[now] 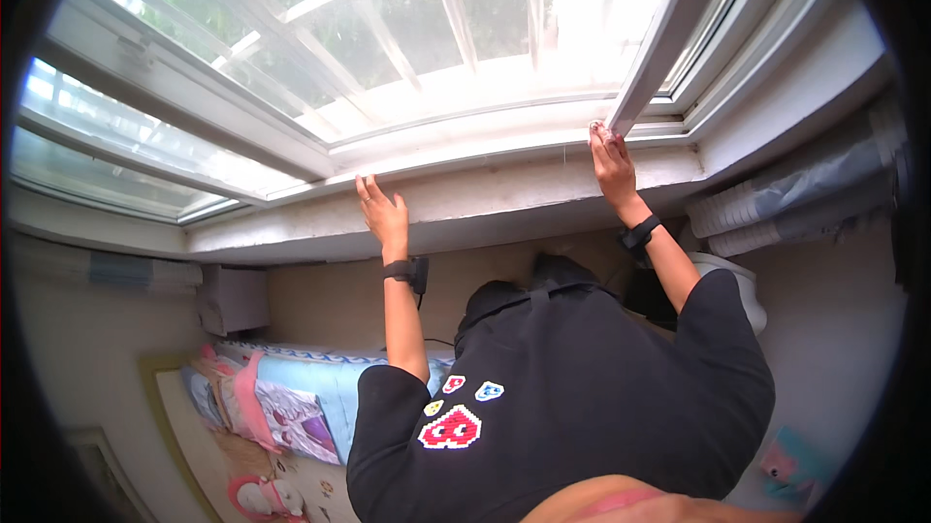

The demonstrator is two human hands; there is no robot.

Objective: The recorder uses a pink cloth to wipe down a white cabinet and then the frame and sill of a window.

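Observation:
Before me is a sliding window with a pale frame [465, 159] above a worn white sill [509, 192]. My left hand [383, 214] rests its fingertips at the lower frame edge, fingers apart, with nothing held. Farther right, my right hand [612, 163] has its fingers close together against a whitish, crumpled bit of material [604, 129], perhaps a tissue or cloth, at the foot of the upright sash frame [658, 43]. How firmly it is gripped cannot be told. Both wrists wear black bands.
Curtains [793, 181] hang at the right, and another curtain [109, 272] at the left. Below left stand a box-like grey cabinet [234, 297] and a bed with light-blue bedding [313, 385] and a plush toy [265, 497]. A white rounded container [745, 290] is by my right arm.

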